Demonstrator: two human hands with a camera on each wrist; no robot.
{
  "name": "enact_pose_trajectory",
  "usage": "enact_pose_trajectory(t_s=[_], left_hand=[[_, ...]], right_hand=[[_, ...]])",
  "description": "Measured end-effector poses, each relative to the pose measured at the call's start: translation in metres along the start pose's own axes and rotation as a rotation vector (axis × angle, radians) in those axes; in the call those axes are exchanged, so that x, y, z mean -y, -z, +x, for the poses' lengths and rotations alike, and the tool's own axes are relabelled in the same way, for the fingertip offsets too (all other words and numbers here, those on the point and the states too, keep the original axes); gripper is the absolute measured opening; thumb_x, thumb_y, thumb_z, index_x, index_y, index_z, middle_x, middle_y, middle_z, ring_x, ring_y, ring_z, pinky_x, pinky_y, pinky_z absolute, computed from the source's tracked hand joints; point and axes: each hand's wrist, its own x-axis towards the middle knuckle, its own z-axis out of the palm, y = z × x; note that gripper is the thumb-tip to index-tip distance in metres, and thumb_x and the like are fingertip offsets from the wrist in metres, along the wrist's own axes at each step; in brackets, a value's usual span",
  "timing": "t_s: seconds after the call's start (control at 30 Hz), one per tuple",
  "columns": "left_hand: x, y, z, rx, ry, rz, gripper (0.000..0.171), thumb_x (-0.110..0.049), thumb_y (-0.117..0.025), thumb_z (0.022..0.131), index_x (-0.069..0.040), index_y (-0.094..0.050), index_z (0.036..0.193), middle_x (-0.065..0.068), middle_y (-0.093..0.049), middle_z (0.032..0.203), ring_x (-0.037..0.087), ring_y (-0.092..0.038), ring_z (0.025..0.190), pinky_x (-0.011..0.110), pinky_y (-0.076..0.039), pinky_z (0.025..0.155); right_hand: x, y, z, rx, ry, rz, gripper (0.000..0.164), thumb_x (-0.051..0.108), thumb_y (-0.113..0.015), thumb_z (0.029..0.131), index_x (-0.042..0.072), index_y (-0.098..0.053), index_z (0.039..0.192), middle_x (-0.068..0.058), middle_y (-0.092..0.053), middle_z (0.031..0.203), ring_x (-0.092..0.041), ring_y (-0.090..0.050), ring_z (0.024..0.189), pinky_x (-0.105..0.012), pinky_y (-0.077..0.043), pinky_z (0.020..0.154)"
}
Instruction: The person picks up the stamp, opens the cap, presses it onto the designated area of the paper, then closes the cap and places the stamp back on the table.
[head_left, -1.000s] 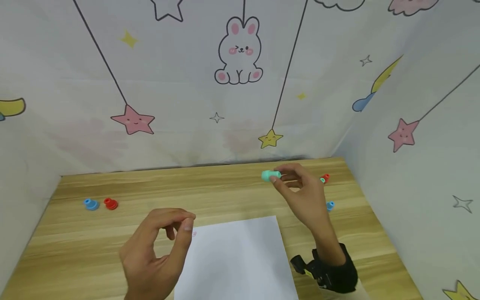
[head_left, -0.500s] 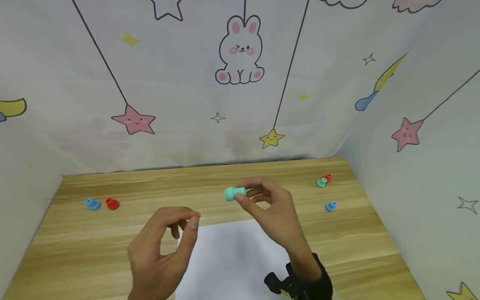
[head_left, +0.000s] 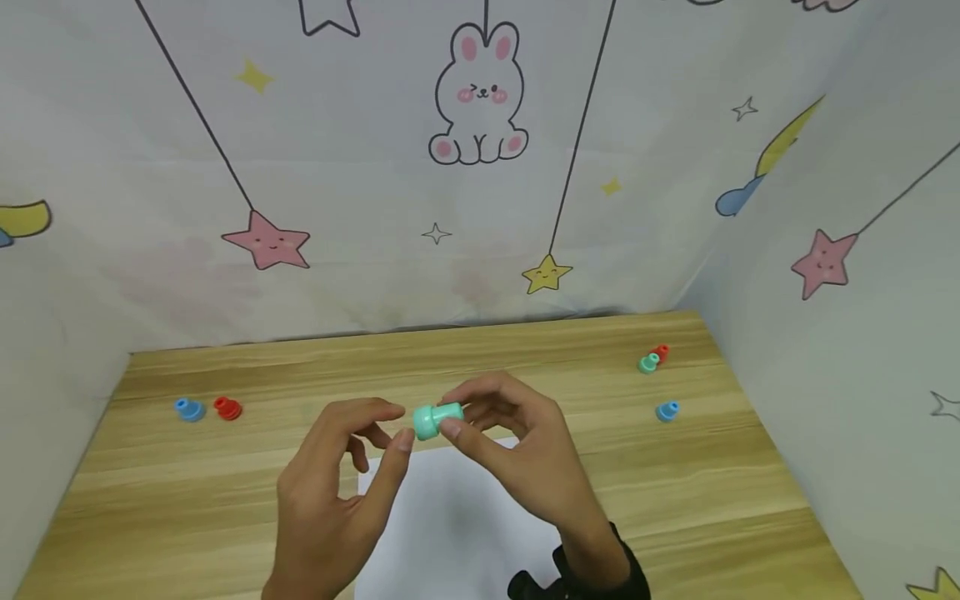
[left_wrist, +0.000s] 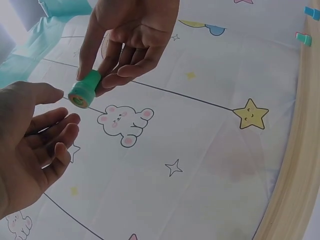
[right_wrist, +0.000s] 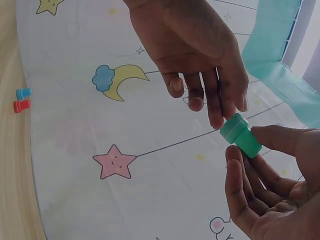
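A mint-green toy stamp [head_left: 438, 419] is held up in the air over the far edge of a white sheet of paper [head_left: 465, 525]. My right hand [head_left: 517, 450] pinches its narrow handle between thumb and fingers. The stamp's wide end points at my left hand [head_left: 337, 492], whose thumb and index finger stand apart just beside it. In the left wrist view, a patterned orange-brown face shows on the wide end of the stamp [left_wrist: 82, 94]. A slight gap appears there between left thumb and stamp. The right wrist view shows left fingertips very close to the stamp [right_wrist: 241, 135]; contact is unclear.
At the table's left lie a blue stamp [head_left: 190, 409] and a red stamp [head_left: 227, 407]. Toward the right are a green stamp [head_left: 648, 362], a red one [head_left: 661, 352] partly behind it, and a blue one [head_left: 667, 411]. A printed curtain [head_left: 360, 283] borders the table [head_left: 720, 500].
My right hand has carried the green stamp leftward and down from the right side to my left hand. My left hand has shifted slightly right, and its thumb and index finger have parted.
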Motion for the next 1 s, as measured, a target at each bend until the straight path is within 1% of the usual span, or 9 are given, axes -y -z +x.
enact_pose_trajectory(t_s=[0.17,0.3,0.43,0.5,0.63,0.7,0.8,0.9,1.0], left_hand=[[0.0,-0.001,-0.003,0.088,0.029,0.023,0.024,-0.01,-0.066,0.09,0.002,-0.062,0.11,0.006,-0.062,0.1,0.01,-0.054,0.078,0.015,-0.035,0.06],[0.002,-0.002,-0.006,0.147,0.066,0.067,0.024,-0.013,-0.064,0.092,-0.003,-0.061,0.114,-0.003,-0.061,0.094,0.006,-0.051,0.076,0.014,-0.033,0.057],[0.004,-0.004,-0.009,0.17,0.092,0.094,0.026,-0.015,-0.063,0.093,-0.005,-0.061,0.117,-0.009,-0.058,0.087,0.003,-0.048,0.071,0.012,-0.033,0.056],[0.003,-0.005,-0.008,0.171,0.087,0.08,0.025,-0.015,-0.062,0.095,-0.004,-0.06,0.117,-0.009,-0.058,0.087,0.002,-0.047,0.071,0.012,-0.034,0.056],[0.001,-0.008,-0.004,0.158,0.01,-0.009,0.024,-0.016,-0.06,0.096,0.002,-0.059,0.112,-0.002,-0.059,0.092,0.005,-0.049,0.074,0.013,-0.033,0.058],[0.001,-0.011,-0.001,0.153,-0.062,-0.075,0.023,-0.014,-0.06,0.096,0.006,-0.058,0.108,0.003,-0.06,0.095,0.008,-0.051,0.076,0.014,-0.035,0.06],[0.001,-0.017,0.001,0.157,-0.168,-0.142,0.022,-0.011,-0.058,0.096,0.008,-0.058,0.104,0.007,-0.06,0.096,0.011,-0.053,0.076,0.015,-0.039,0.062],[0.001,-0.022,0.0,0.156,-0.247,-0.119,0.023,-0.013,-0.056,0.097,0.008,-0.059,0.103,0.007,-0.06,0.092,0.01,-0.054,0.074,0.015,-0.04,0.062],[0.002,-0.026,-0.002,0.14,-0.28,-0.014,0.026,-0.02,-0.052,0.099,0.005,-0.061,0.099,0.003,-0.057,0.084,0.008,-0.052,0.068,0.012,-0.039,0.057]], right_hand=[[0.01,-0.003,-0.001,0.0,-0.028,0.017,0.021,0.006,-0.069,0.089,0.013,-0.066,0.108,-0.005,-0.067,0.095,-0.021,-0.065,0.08,-0.036,-0.057,0.074],[0.022,-0.005,0.001,-0.01,-0.031,0.023,0.019,0.001,-0.067,0.088,0.007,-0.065,0.106,-0.009,-0.067,0.094,-0.023,-0.065,0.08,-0.036,-0.057,0.073],[0.026,-0.005,0.002,-0.011,-0.019,0.021,0.018,0.0,-0.066,0.089,0.005,-0.063,0.105,-0.009,-0.067,0.094,-0.023,-0.065,0.08,-0.037,-0.057,0.073],[0.024,-0.005,0.003,-0.006,-0.002,0.009,0.018,0.0,-0.066,0.089,0.006,-0.063,0.106,-0.008,-0.066,0.093,-0.021,-0.065,0.08,-0.037,-0.057,0.073],[0.016,-0.004,0.003,0.008,0.059,-0.044,0.015,0.001,-0.062,0.092,0.008,-0.063,0.105,-0.006,-0.066,0.092,-0.018,-0.065,0.079,-0.036,-0.056,0.074],[0.01,-0.005,0.003,0.008,0.087,-0.099,0.012,0.002,-0.055,0.096,0.01,-0.063,0.099,-0.002,-0.066,0.088,-0.015,-0.064,0.077,-0.033,-0.055,0.072],[0.001,-0.008,0.0,0.026,0.109,-0.153,0.03,0.004,-0.041,0.102,0.013,-0.062,0.083,0.002,-0.062,0.074,-0.008,-0.059,0.065,-0.028,-0.053,0.061],[-0.005,-0.012,-0.004,0.062,0.085,-0.162,0.049,0.006,-0.03,0.105,0.014,-0.056,0.064,0.004,-0.052,0.054,-0.002,-0.048,0.048,-0.021,-0.045,0.044],[-0.008,-0.015,-0.007,0.079,0.025,-0.153,0.059,0.011,-0.028,0.107,0.015,-0.049,0.052,0.006,-0.042,0.043,0.001,-0.038,0.038,-0.017,-0.033,0.034]])
